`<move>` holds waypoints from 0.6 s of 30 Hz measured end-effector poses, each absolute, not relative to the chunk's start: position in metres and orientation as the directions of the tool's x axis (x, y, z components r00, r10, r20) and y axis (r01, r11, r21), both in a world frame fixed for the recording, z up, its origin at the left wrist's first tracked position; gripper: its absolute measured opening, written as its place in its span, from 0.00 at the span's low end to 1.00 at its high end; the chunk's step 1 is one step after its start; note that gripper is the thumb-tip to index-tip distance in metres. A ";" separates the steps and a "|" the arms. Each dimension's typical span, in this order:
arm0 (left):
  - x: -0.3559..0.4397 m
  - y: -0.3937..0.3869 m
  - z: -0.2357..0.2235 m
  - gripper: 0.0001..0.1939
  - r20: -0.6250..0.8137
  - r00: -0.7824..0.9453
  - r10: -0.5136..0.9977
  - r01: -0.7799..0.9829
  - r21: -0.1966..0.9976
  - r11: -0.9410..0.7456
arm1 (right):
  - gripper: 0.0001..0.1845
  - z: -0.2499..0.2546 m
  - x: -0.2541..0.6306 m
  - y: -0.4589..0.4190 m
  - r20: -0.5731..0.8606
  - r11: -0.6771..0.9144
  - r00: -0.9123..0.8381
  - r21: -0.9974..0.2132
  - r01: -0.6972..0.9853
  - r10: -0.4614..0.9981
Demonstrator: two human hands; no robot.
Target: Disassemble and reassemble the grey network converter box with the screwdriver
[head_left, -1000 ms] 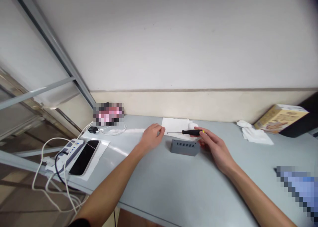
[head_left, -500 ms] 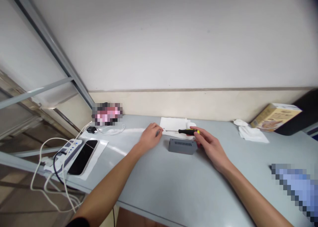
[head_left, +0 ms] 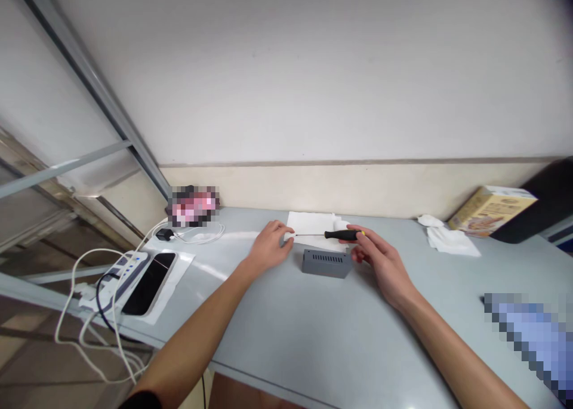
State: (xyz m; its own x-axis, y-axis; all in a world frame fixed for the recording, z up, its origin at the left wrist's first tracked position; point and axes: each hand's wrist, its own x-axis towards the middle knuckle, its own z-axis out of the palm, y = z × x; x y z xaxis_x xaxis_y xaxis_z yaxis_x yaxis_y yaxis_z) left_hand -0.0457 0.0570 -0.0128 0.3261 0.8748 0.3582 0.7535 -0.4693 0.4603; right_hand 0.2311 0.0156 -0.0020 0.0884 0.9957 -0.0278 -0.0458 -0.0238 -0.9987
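My right hand point(head_left: 378, 255) grips a screwdriver point(head_left: 342, 235) by its black and yellow handle, its thin shaft lying level and pointing left. The tip reaches the fingertips of my left hand point(head_left: 272, 243), which are pinched together; anything between them is too small or hidden to name. A greyish patch shows between thumb and fingers there. Just below the shaft, a dark grey box point(head_left: 326, 264) with a row of slots along its top rests on the table, close to my right fingers. White paper point(head_left: 311, 223) lies behind the screwdriver, with a white crumpled bit at its right end.
On the left are a phone point(head_left: 150, 283), a power strip point(head_left: 119, 273), white cables and a black plug point(head_left: 165, 234). A yellow carton point(head_left: 492, 212) and crumpled tissues point(head_left: 452, 240) stand at the back right. The wall closes off the table's far side. Two things are pixelated.
The small gap between the screwdriver tip and my left fingertips has closed. My right hand has turned slightly on the handle. The grey box stays in place.
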 end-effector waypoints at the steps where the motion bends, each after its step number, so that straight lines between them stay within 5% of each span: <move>1: -0.045 0.057 -0.013 0.10 0.364 0.333 0.870 0.748 0.459 -0.479 | 0.30 -0.002 0.231 0.015 -0.029 -0.025 0.087 -0.998 -0.054 0.996; 11: -0.047 0.058 -0.014 0.07 0.421 0.387 0.820 0.686 0.463 -0.561 | 0.30 0.003 0.229 0.014 -0.024 -0.020 0.076 -0.999 -0.047 0.997; 18: -0.047 0.057 -0.013 0.10 0.464 0.484 0.742 0.695 0.312 -0.648 | 0.28 0.001 0.231 0.014 0.002 0.004 0.096 -1.000 -0.021 0.995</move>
State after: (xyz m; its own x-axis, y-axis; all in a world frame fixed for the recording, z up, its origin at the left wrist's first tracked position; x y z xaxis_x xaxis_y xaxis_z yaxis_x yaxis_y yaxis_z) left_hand -0.0465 0.0570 -0.0127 0.4844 0.7419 0.4636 0.6947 -0.6483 0.3116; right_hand 0.2306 0.0145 0.0013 0.0962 0.9954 0.0024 -0.0206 0.0044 -0.9998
